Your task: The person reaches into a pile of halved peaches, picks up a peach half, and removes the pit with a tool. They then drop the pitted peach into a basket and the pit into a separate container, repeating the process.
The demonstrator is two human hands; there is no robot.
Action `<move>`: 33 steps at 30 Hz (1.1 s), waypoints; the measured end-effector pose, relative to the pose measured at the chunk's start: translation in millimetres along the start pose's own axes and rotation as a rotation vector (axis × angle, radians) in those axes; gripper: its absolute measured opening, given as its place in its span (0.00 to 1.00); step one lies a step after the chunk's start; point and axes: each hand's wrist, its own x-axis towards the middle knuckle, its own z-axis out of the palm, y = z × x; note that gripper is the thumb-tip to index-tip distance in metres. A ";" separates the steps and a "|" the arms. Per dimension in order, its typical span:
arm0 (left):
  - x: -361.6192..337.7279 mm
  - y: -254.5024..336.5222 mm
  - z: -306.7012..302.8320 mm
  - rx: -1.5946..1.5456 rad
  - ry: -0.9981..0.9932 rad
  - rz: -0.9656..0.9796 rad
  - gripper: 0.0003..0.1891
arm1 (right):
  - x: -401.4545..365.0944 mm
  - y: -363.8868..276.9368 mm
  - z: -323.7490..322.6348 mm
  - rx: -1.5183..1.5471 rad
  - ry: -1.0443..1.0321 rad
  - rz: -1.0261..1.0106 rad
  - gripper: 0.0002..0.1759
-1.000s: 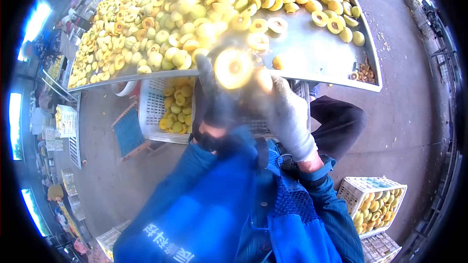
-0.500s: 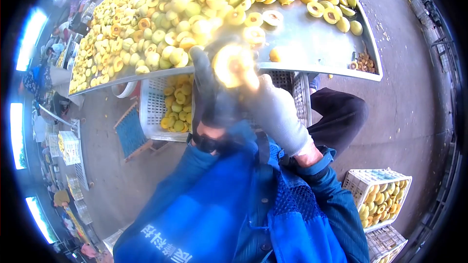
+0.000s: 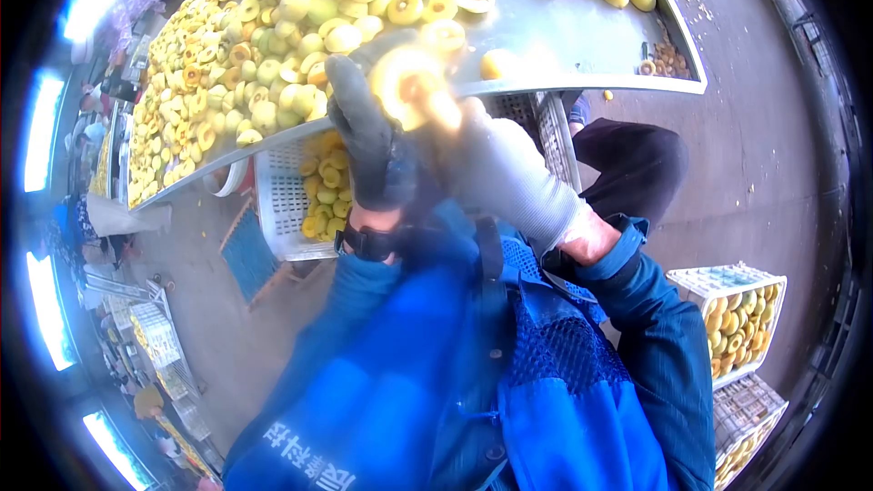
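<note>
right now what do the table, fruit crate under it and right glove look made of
Table: metal, perhaps stainless steel; smooth, grey, with bright glare.
Crate: likely hard plastic, white and fairly matte, with regular slots in its wall.
Right glove: probably knitted fabric, matte and pale, with fine ribbing near the wrist.

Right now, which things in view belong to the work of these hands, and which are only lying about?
Likely in the work:
gloved left hand
gloved right hand
blurred cut fruit between them
fruit heap
metal table
brown pits, apparently
fruit crate below
fruit crate at right

Probably lying about:
blue seat
white container, contents unseen
</note>
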 end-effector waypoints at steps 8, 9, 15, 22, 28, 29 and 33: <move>8.9 -22.6 -9.1 0.152 -0.059 0.143 0.24 | -0.7 -27.4 -33.8 0.331 -0.169 0.289 0.12; 12.7 -21.5 -14.5 0.170 -0.063 0.185 0.24 | -1.6 -24.4 -35.8 0.403 -0.201 0.310 0.12; 33.8 -11.7 -28.9 0.199 -0.235 0.148 0.25 | -8.1 4.0 -25.4 0.507 -0.159 0.243 0.12; 56.3 33.9 -37.3 0.149 -0.072 0.247 0.25 | -12.0 -2.0 -27.7 0.325 -0.058 0.259 0.12; 70.4 53.5 -47.6 -0.624 -0.174 -0.109 0.25 | 3.4 41.5 -13.7 -0.097 0.020 -0.112 0.13; 76.8 50.3 -41.2 -0.762 -0.156 -0.121 0.24 | 3.7 49.9 -11.5 -0.124 0.033 -0.125 0.13; 108.5 86.5 -24.7 -0.794 -0.085 -0.018 0.20 | -0.3 13.9 -18.5 0.231 0.040 0.144 0.12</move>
